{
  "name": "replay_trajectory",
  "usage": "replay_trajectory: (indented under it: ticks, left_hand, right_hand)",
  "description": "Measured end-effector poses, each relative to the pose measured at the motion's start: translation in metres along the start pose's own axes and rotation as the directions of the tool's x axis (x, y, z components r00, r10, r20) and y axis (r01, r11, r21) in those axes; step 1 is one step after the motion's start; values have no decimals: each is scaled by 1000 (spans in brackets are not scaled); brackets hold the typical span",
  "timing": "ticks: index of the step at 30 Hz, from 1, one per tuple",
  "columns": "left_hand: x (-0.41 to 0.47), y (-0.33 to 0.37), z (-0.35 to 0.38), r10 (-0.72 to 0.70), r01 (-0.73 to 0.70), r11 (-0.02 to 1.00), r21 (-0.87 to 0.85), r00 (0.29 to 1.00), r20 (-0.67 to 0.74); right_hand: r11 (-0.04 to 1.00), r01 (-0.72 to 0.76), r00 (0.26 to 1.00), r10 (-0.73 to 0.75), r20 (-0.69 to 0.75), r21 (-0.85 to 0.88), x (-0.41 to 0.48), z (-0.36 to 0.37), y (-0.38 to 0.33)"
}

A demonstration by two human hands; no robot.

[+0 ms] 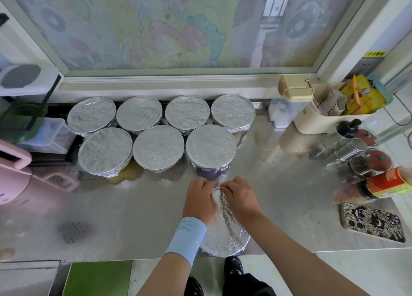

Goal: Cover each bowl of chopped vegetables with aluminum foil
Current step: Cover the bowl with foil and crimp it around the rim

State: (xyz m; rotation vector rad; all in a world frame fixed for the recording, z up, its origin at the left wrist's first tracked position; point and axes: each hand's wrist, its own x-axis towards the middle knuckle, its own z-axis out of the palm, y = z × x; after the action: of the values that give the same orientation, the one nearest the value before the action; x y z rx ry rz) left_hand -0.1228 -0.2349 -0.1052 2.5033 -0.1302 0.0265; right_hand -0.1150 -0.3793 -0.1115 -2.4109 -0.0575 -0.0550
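Foil (225, 233) in left hand (198, 201) and right hand (239, 198)

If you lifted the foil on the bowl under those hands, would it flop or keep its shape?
It would probably keep its shape: the foil is creased and moulded into a round cap. It is likely light and thin, since the left hand and right hand bunch its far edge with the fingers alone. It may dent easily, judging by the wrinkles.

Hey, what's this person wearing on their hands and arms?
Both the left hand and right hand are bare, without gloves. A light blue fabric cuff covers the left wrist and lower forearm. The right arm shows no sleeve, watch or band.
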Motion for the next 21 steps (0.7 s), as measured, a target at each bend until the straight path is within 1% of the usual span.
replay_trajectory:
  ticks: [3, 5, 9, 12, 15, 17, 19, 21]
  left_hand:
    - [0, -1, 1, -4, 5, 1000, -23, 1000, 8]
    - [1, -1, 2, -47, 48, 997, -52, 999, 8]
    - [0, 1, 1, -150, 150, 987, -64, 989, 2]
    - [-3, 2, 0, -201, 201, 978, -51, 980, -6]
    - [-8, 6, 0, -245, 244, 969, -33, 969, -35]
    - [-8, 10, -2, -262, 261, 965, -17, 965, -31]
    - [-6, 11, -4, -235, 234, 972, -8, 972, -18]
    - [-3, 10, -4, -163, 163, 987, -12, 987, 7]
  right_hand:
    - [1000, -13, 1000, 13, 6, -1, -1, 0, 0]
    - [1000, -5, 1000, 5, 23, -4, -1, 0, 1]
    - [995, 97, 992, -95, 79, -17, 9, 1, 2]
    - [984, 156, 983, -147, 110, -84, 13, -1, 0]
    - [992, 92, 996, -90, 26, -82, 5, -6, -3]
    - [995, 49, 999, -50, -5, -89, 1, -7, -4]
    - [997, 25, 1000, -25, -6, -74, 0, -5, -4]
    - [999, -8, 1000, 8, -4, -40, 1, -2, -2]
